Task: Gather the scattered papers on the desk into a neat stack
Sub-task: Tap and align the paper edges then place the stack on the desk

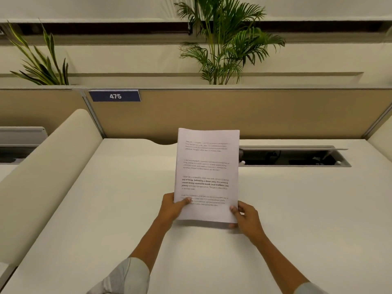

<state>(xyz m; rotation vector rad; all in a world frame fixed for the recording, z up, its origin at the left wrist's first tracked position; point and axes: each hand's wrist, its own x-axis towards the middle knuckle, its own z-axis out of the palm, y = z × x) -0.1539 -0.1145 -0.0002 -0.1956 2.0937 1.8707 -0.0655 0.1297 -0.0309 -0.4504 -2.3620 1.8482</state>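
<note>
A stack of white printed papers (pixel 206 166) stands upright on its bottom edge on the white desk (pixel 106 209), near the middle. My left hand (pixel 172 207) grips the stack's lower left edge, thumb on the front sheet. My right hand (pixel 246 217) grips the lower right corner, thumb on the front and fingers behind. The sheets' edges look aligned; printed paragraphs face me. No other loose paper shows on the desk.
An open cable tray (pixel 294 157) with its lid raised is cut into the desk at the back right. A tan partition (pixel 233 113) with a blue "475" sign (pixel 114 96) closes the back. A cream divider (pixel 42 177) rises on the left. Plants (pixel 224 39) stand behind.
</note>
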